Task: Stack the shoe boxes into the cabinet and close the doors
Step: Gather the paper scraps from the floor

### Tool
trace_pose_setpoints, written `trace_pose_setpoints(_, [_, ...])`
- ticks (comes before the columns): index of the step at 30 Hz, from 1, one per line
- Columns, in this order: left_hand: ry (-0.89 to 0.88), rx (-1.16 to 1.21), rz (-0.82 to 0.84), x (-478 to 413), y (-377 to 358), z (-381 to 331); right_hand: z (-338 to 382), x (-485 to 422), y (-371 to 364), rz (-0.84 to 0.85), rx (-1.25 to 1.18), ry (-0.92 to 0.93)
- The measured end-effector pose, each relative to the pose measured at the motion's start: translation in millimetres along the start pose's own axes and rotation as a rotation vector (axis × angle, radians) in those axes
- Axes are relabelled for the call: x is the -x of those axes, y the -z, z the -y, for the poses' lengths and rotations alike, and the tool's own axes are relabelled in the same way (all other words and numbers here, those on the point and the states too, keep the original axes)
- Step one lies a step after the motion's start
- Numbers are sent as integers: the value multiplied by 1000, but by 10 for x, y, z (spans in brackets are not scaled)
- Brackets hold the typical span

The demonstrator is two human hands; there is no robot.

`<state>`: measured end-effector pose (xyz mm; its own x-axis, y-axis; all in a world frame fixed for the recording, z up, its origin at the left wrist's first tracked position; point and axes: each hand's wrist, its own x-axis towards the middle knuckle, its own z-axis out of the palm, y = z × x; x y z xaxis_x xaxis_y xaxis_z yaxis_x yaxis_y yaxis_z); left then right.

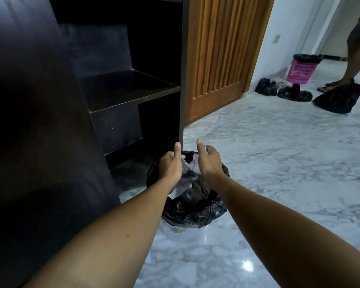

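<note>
Over the near bin (195, 214), white wrapping (192, 165) is being discarded, gripped by left hand (170, 167) and right hand (209, 163); shoe boxes are being required next.

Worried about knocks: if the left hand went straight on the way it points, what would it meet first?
Likely the front edge of the right side panel of the dark wooden cabinet, just beyond the left hand, though depth is unclear.
</note>
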<state>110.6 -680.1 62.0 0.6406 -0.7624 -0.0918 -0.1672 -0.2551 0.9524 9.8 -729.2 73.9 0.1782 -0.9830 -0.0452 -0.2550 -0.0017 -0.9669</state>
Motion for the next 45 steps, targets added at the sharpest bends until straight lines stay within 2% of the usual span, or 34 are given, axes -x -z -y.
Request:
trace_pose_setpoints(9, [32,138,58,-82,56,26,77,74,17,40,-138,-59])
trace_pose_setpoints(16, [31,99,50,-100,213,33,62,141,18,63,-31,-12])
trace_pose_setpoints(19, [-42,-49,70,-40,393,-114,165,185,8,90,61,59])
trace_pose_setpoints(24, [-194,-295,56,234,1113,-542,751,359,-113,83,149,197])
trace_pose_setpoints(30, [-239,-402,-86,990,2331,-628,1402,1114,-429,242,266,338])
trace_pose_setpoints(38, [-48,-532,-250,2440,3825,123,1205,2508,-999,536,360,383])
trace_pose_setpoints(41, [72,-510,-288,2684,4171,649,849,2796,-1123,576,481,393])
trace_pose_setpoints(45, [253,-488,-318,2843,4408,1578,27,2970,-1278,705,719,343])
